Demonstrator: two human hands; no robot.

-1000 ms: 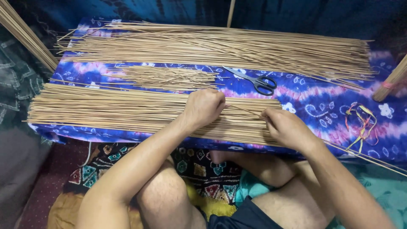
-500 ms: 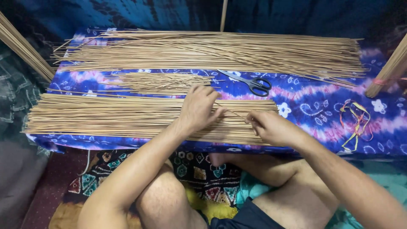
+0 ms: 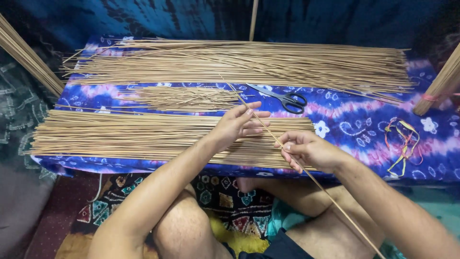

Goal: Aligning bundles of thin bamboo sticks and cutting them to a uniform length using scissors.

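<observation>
My right hand point(image 3: 306, 151) pinches one long thin stick point(image 3: 261, 123) that runs diagonally from near the scissors down past my right knee. My left hand point(image 3: 237, 123) hovers over the near bundle of sticks point(image 3: 124, 133) with fingers spread, fingertips touching the lifted stick. The near bundle lies flat across a low table covered in blue and pink tie-dye cloth point(image 3: 354, 117). A larger bundle of longer sticks point(image 3: 239, 62) lies along the far edge.
Black-handled scissors point(image 3: 282, 98) lie between the bundles, beside a small heap of short stick offcuts point(image 3: 184, 96). Coloured rubber bands point(image 3: 405, 139) rest at the right. More tied stick bundles lean at the far left point(image 3: 26, 52) and right point(image 3: 438, 86).
My right hand has drawn one stick out of the near bundle and lifted it at an angle toward me. My left hand opened its fingers and rose slightly off the bundle.
</observation>
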